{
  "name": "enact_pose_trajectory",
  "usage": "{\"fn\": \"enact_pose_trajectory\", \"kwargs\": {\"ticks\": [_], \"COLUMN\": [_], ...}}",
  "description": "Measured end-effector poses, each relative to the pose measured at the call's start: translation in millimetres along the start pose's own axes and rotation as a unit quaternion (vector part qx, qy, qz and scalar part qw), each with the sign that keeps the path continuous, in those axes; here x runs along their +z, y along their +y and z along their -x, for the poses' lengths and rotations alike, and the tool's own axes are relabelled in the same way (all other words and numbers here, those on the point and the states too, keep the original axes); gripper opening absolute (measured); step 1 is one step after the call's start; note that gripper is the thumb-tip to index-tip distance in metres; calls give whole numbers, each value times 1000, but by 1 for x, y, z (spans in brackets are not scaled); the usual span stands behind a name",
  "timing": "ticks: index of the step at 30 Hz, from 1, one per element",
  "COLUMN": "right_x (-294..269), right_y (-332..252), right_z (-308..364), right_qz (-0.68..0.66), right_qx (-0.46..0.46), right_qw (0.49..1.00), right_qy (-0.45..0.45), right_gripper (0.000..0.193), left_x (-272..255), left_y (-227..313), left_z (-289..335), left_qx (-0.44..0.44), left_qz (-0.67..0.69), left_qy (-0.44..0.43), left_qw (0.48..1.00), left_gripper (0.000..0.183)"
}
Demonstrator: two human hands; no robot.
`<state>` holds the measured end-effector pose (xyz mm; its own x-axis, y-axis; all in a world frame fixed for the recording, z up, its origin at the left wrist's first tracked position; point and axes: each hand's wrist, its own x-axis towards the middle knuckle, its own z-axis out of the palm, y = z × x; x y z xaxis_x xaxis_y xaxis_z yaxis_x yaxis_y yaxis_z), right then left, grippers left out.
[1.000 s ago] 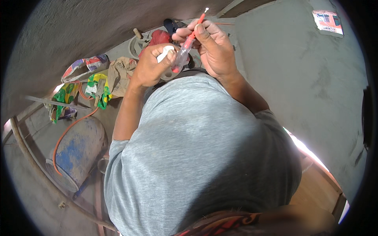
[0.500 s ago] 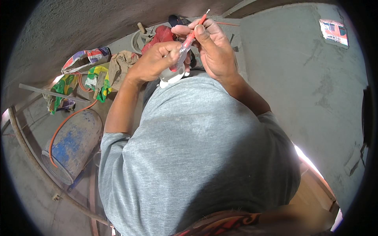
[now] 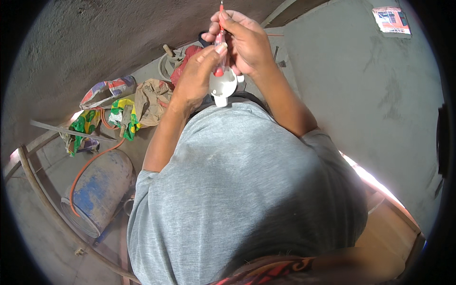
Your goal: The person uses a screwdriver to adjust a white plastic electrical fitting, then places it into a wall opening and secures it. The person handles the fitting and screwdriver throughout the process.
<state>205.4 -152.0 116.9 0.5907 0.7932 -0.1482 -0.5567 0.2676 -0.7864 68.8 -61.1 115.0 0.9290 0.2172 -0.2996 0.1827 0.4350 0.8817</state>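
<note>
A screwdriver [image 3: 219, 70] with a clear and red handle and a red sleeve on its shaft points away from me, metal tip at the top edge. My left hand [image 3: 194, 78] is closed around the handle, thumb along it. Higher up, my right hand [image 3: 251, 45] pinches the red shaft between thumb and fingers. Below the handle's end, close to my shirt, is a white round cup-like plastic piece [image 3: 227, 88] with tabs on its rim. Which fingers support it is hidden.
Torn sacks [image 3: 124, 114] and brown paper [image 3: 153, 102] lie by the rough wall at the left. A blue-stained drum [image 3: 102, 185] rests on its side with an orange hose [image 3: 84, 173] across it. Behind my hands are a pale bucket [image 3: 166, 66] and red cloth [image 3: 183, 66].
Both hands have moved up and slightly left with the screwdriver, which stands more upright in view. The white plastic piece shows more of its hollow side. The view has shifted slightly.
</note>
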Motion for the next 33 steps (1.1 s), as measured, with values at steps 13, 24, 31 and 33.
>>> {"fn": "enact_pose_trajectory", "kwargs": {"ticks": [13,24,31,33], "right_x": [-15,-28,12,13], "right_y": [-127,-119,-151,-150], "right_z": [-47,9,33,34], "right_qz": [15,574,651,664], "right_qx": [-338,-257,-232,-205], "right_qw": [936,765,685,677], "right_qy": [92,-142,-230,-242], "right_gripper": [26,19,15,15], "left_x": [-40,-31,-26,-23], "left_y": [-12,27,15,13], "left_z": [-9,-2,2,4], "left_qx": [120,157,159,150], "left_qz": [-137,-205,-204,-194], "left_qy": [27,-120,-183,-187], "left_qw": [983,959,949,951], "left_gripper": [25,40,41,40]}}
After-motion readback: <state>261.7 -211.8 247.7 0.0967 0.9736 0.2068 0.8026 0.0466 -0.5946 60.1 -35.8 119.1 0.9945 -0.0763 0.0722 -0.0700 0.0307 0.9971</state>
